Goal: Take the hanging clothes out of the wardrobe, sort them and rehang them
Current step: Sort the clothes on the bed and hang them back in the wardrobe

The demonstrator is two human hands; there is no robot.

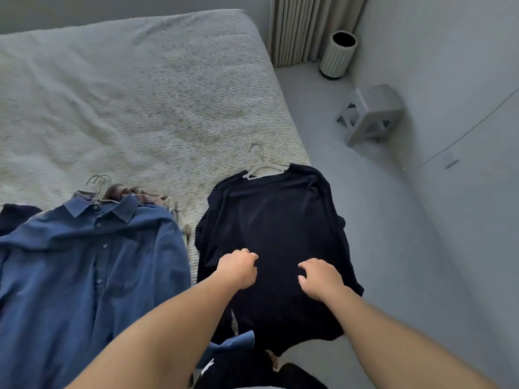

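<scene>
Both hands on dark sweater (275, 220): left hand (238, 269) fisted gripping fabric, right hand (320, 277) loosely curled

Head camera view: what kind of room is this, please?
Most likely a bedroom. A bed with a pale knitted cover fills most of the view, shirts on hangers lie on it, and a curtain hangs in the corner.

A bedroom in a home.
You are standing at a bed (134, 94) with a pale textured cover, shirts on hangers (264, 165) laid across it. Beside it you see a pleated curtain (306, 26), a ribbed waste bin (338, 54), a small grey stool (370, 116) and pale flat doors (463, 108) along the wall.
</scene>
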